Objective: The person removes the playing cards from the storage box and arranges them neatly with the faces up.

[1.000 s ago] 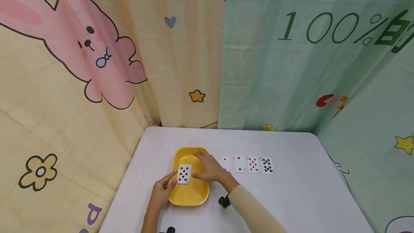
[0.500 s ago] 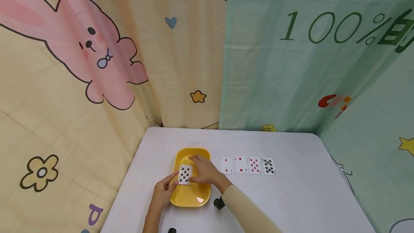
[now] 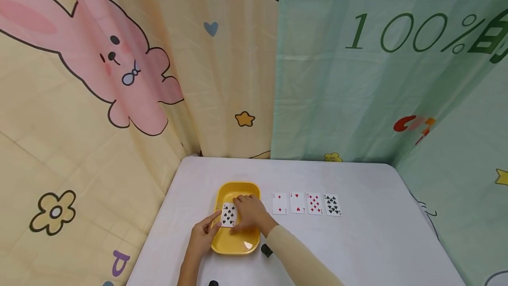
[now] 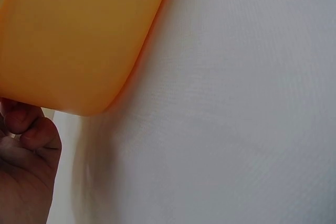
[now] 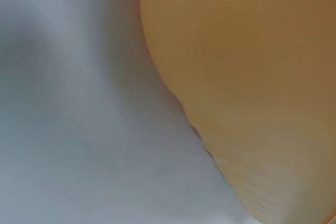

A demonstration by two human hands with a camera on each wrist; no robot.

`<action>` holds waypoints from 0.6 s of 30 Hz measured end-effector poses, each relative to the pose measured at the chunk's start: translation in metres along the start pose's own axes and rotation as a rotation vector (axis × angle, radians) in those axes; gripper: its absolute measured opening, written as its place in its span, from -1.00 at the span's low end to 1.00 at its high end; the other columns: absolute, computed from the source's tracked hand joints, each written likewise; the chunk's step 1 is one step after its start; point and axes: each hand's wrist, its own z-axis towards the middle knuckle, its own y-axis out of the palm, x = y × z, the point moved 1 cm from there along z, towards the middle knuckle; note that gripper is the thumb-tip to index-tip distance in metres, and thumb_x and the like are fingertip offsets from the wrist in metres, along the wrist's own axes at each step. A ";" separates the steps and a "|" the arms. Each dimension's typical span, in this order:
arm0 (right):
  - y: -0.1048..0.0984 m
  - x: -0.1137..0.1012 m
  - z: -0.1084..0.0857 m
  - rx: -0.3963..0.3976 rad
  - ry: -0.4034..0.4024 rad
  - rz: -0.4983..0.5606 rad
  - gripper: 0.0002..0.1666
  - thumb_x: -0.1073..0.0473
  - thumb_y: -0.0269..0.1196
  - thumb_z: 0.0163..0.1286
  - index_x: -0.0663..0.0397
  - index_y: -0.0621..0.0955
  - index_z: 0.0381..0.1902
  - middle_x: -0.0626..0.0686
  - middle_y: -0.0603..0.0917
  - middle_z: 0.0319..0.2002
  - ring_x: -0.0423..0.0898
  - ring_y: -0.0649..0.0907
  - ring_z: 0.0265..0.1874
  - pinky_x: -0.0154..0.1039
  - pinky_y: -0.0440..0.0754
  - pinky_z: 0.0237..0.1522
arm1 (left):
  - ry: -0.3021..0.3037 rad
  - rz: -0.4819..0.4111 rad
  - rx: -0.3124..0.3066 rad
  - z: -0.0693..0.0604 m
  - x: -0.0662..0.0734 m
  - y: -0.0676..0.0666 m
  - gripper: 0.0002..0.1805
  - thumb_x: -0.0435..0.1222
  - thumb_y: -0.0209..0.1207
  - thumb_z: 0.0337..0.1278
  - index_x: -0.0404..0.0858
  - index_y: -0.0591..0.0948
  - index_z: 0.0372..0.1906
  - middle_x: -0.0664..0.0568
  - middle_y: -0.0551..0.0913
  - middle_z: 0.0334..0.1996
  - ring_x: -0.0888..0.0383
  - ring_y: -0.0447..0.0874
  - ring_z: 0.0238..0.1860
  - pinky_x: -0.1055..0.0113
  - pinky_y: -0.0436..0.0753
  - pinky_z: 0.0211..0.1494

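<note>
White table (image 3: 377, 233); yellow tray (image 3: 232, 246), four cards (image 3: 298, 202)

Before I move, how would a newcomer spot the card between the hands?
On the white table, find the yellow tray. The card shows against it, touched by the left hand. It alone bears black spades; the row of four cards shows diamonds, hearts and clubs.

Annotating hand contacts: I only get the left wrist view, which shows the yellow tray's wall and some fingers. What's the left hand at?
Observer: In the head view, the left hand has its thumb and a finger at the left edge of a spades card; whether it pinches it, I can't tell.
Engineer: Right hand?
Observer: The right hand is over the yellow tray, by that card's right edge.
Engineer: Other cards out?
Observer: Yes, four face-up cards in a row on the white table, right of the tray.
</note>
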 end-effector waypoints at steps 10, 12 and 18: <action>0.001 -0.004 0.002 -0.012 0.036 -0.019 0.13 -0.67 0.33 0.00 -0.10 0.53 0.36 -0.07 0.56 0.29 -0.10 0.55 0.27 -0.02 0.41 0.46 | 0.008 0.034 0.011 -0.003 0.002 0.001 -0.58 -0.26 0.34 0.31 0.07 0.70 0.24 0.10 0.29 -0.48 0.25 0.22 -0.56 0.45 0.30 -0.57; 0.001 -0.004 0.003 -0.012 0.042 -0.008 0.08 -0.64 0.35 0.02 -0.11 0.56 0.34 -0.07 0.56 0.27 -0.10 0.55 0.26 -0.02 0.40 0.46 | 0.017 0.032 0.014 -0.003 0.002 0.001 -0.58 -0.26 0.34 0.31 0.06 0.70 0.24 0.10 0.29 -0.48 0.25 0.22 -0.57 0.45 0.30 -0.58; 0.001 -0.004 0.005 -0.009 0.043 0.016 0.04 -0.59 0.37 0.04 -0.12 0.57 0.33 -0.07 0.57 0.27 -0.09 0.55 0.27 -0.02 0.36 0.49 | 0.024 0.014 0.024 -0.002 0.001 0.001 -0.58 -0.26 0.34 0.32 0.06 0.70 0.24 0.11 0.28 -0.49 0.28 0.20 -0.59 0.46 0.28 -0.58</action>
